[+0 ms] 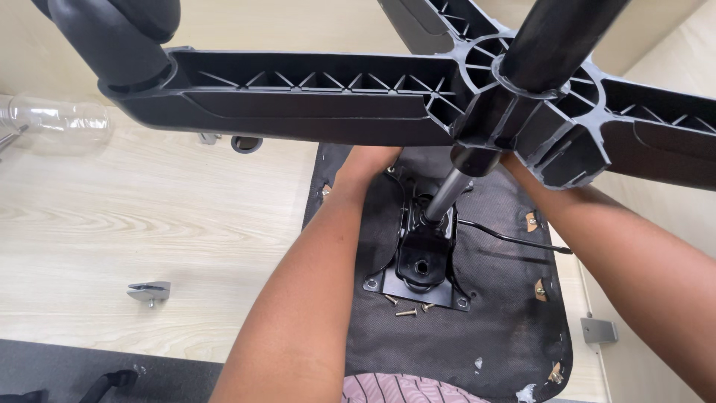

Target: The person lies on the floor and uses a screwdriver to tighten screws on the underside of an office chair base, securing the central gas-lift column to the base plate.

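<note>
An upturned black chair seat (477, 336) lies on the wooden floor with a black metal mechanism plate (421, 257) on it. A silver gas cylinder (446, 195) rises from the plate into the hub of a black star-shaped base (313, 97) close to the camera. My left hand (365, 158) reaches to the plate's far edge, its fingers hidden under a base arm. Only the wrist of my right hand (522, 170) shows, behind the hub beside the cylinder. A thin black lever (514, 240) sticks out to the right.
A few loose screws (406, 312) lie by the plate's near edge. A metal bracket (149, 291) rests on the floor at left, a grey bracket (599, 330) at right. A clear plastic bottle (56, 119) and a caster (246, 143) lie farther back.
</note>
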